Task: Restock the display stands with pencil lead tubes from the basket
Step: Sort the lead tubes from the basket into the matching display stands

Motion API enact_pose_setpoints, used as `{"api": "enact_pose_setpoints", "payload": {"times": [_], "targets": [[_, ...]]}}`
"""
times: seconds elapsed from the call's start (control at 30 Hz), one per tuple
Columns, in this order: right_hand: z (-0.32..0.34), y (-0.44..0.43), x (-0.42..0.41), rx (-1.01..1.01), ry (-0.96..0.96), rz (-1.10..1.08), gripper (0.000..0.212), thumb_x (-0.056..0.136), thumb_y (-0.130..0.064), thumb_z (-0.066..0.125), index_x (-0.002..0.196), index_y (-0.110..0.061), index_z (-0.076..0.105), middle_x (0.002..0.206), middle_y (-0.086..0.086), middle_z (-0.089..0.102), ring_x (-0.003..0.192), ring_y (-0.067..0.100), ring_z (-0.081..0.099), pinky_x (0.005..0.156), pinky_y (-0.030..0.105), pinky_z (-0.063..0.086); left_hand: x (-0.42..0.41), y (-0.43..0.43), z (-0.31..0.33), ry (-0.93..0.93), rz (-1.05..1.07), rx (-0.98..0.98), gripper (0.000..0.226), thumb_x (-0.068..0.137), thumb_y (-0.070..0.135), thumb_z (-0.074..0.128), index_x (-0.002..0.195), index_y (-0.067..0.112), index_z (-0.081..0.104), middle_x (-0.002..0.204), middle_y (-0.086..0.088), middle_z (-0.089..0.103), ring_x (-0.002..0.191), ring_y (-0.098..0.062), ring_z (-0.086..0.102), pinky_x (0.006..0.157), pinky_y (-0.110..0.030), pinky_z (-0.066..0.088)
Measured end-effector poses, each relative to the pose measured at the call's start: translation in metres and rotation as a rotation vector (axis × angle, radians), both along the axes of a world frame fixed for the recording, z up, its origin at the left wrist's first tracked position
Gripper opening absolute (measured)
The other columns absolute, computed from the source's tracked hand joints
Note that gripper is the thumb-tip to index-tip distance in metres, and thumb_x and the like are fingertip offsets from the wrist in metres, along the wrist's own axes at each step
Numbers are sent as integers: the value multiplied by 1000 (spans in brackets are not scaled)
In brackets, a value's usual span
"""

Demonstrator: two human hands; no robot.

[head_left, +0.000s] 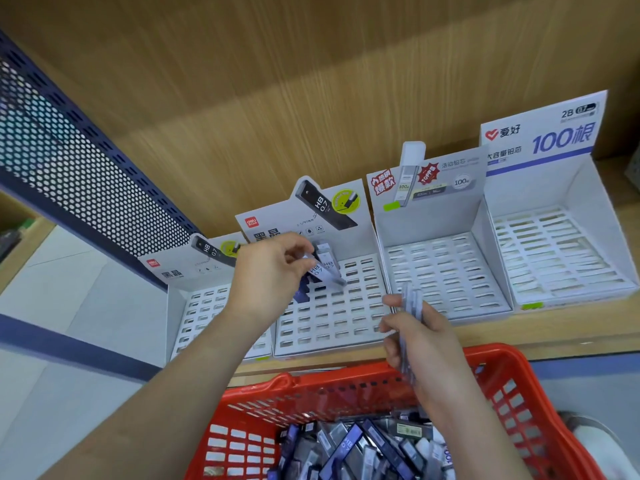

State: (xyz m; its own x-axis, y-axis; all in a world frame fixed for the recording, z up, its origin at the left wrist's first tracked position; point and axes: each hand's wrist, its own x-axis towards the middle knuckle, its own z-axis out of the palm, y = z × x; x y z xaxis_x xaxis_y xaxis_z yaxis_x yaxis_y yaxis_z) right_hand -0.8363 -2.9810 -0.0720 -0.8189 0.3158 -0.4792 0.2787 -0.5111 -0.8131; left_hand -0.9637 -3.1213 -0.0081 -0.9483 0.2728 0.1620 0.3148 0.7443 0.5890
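My left hand [268, 271] pinches one HB 0.7 lead tube [323, 273] and holds it tilted over the back rows of the second display stand [332, 317]. A few tubes [325, 254] stand upright in that stand's back slots. My right hand [420, 341] grips a bundle of several lead tubes [412, 306] above the front edge of the shelf. Below it the red basket [311, 393] holds a pile of loose lead tubes [360, 452].
Four white slotted stands line the wooden shelf: a leftmost one [197, 317], the second, a third [446, 275] and a rightmost one [557, 251] marked 100. A blue perforated metal panel [69, 161] rises at the left. Wooden back wall behind.
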Motion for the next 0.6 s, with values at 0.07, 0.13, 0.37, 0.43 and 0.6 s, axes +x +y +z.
{"api": "enact_pose_setpoints", "payload": {"times": [0.07,0.13,0.37,0.43,0.6], "targets": [[1,-1,-1,-28,21,-19,25,90,-1,55,103,-19,68,65,7,57,48,14,44,51,30,36,-2,3,-6,77,-56,-112,7,81,12,74,86,16,72,78,1,70,75,-17,64,74,-27,51],[2,-2,-1,-40,43,-10,26,92,-2,54,105,-20,67,70,11,58,51,14,46,57,35,37,-3,4,-12,150,-107,-196,9,82,14,72,91,14,73,82,1,70,77,-17,62,72,-25,47],[10,-1,6,-272,128,38,23,100,-22,51,118,-21,65,96,14,74,73,23,69,60,32,59,-4,12,-10,265,-209,-264,7,82,10,70,88,9,75,82,-7,73,79,-26,66,70,-32,49],[11,0,7,-244,120,49,24,98,-27,52,118,-24,66,97,13,75,71,21,69,51,27,55,-6,15,-9,266,-214,-279,8,84,11,69,89,10,75,84,-6,73,80,-25,66,71,-30,47],[9,1,6,-205,99,37,24,97,-29,54,116,-23,68,88,10,74,60,15,60,43,22,47,-18,13,-9,194,-160,-307,19,90,12,63,105,14,74,101,-5,74,98,-22,67,86,-30,50]]}}
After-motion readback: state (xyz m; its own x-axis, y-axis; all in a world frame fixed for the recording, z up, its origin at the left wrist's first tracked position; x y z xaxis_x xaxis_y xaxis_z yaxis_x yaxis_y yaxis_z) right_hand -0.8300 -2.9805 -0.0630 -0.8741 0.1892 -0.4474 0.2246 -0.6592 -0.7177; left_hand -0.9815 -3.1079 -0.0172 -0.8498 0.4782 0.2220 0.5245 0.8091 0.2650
